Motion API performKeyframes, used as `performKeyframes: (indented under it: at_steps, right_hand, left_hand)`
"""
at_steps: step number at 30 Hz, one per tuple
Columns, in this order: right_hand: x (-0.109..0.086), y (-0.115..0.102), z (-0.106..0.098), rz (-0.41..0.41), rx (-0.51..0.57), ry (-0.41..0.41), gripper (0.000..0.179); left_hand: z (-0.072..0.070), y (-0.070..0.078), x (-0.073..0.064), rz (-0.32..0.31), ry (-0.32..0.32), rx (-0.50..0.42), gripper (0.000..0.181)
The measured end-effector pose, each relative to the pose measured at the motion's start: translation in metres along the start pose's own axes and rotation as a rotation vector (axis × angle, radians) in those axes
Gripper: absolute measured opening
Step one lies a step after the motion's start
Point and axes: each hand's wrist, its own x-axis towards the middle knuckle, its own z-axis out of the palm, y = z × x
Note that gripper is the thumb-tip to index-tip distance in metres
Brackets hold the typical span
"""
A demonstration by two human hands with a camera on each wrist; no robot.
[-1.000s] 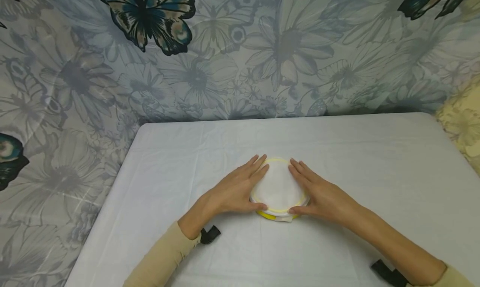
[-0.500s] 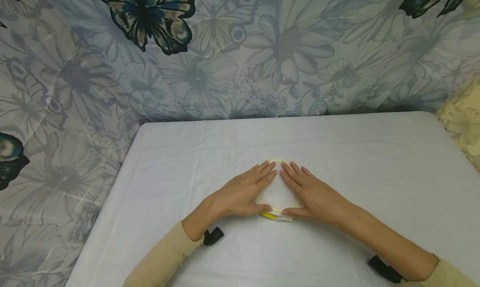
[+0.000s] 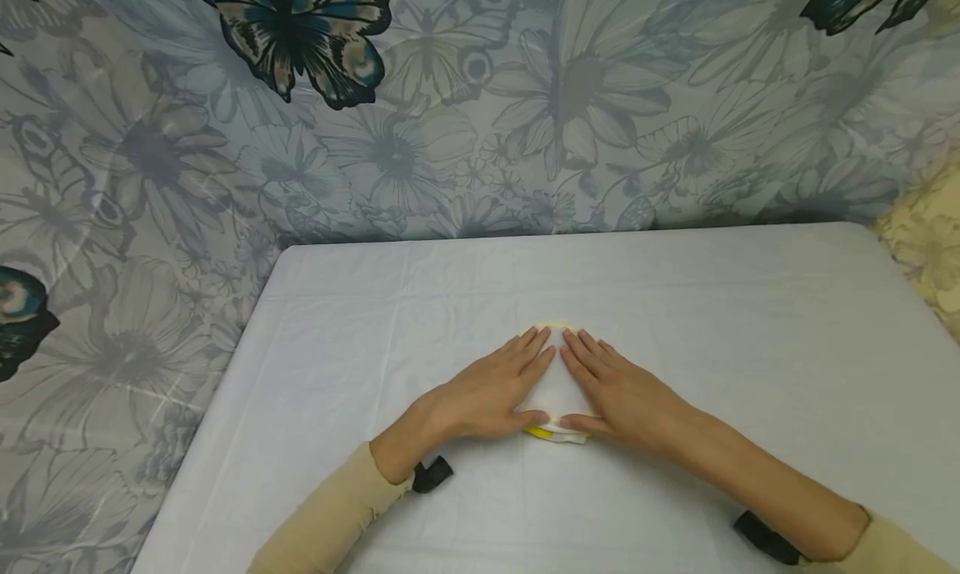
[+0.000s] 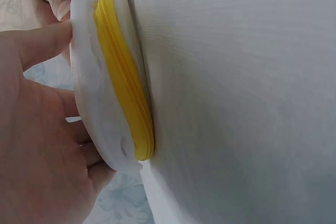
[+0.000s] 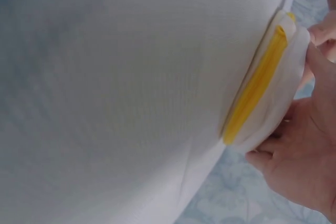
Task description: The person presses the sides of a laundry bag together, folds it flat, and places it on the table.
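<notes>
A round white fabric zip pouch [image 3: 557, 391] with yellow trim lies on the table, between and under both hands. Its yellow zipper [image 4: 124, 80] runs along the side facing the person in the left wrist view. The left hand [image 3: 491, 386] rests flat on the pouch's left part, fingers straight and pointing inward. On the right part, the right hand [image 3: 626, 391] lies the same way, thumb along the near edge. Both thumb tips are close to each other. The right wrist view shows the zipper's closed strip [image 5: 257, 87] beside the right hand. The palms cover much of the pouch's top.
A white cloth covers the table [image 3: 360, 324], with faint creases. Behind it stands a wall [image 3: 450, 141] with printed flowers and butterflies. Black straps [image 3: 433, 474] sit on the wrists below the beige sleeves [image 3: 330, 511].
Both hands have slid inward over the pouch, so the gap between their fingers is narrower. Less of its top and yellow trim shows now.
</notes>
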Motion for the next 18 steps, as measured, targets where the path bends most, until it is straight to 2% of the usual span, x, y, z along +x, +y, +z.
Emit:
performKeyframes:
  at_steps: [8, 18]
  right_hand:
    - [0.0009, -0.0027, 0.0019, 0.003, -0.014, -0.021, 0.087]
    - [0.001, -0.0052, 0.0015, 0.031, -0.017, -0.067, 0.085]
  left_hand:
    - [0.0055, 0.0033, 0.0018, -0.011, 0.008, 0.077, 0.075]
    - [0.0079, 0.0083, 0.0046, -0.036, -0.044, 0.148, 0.073]
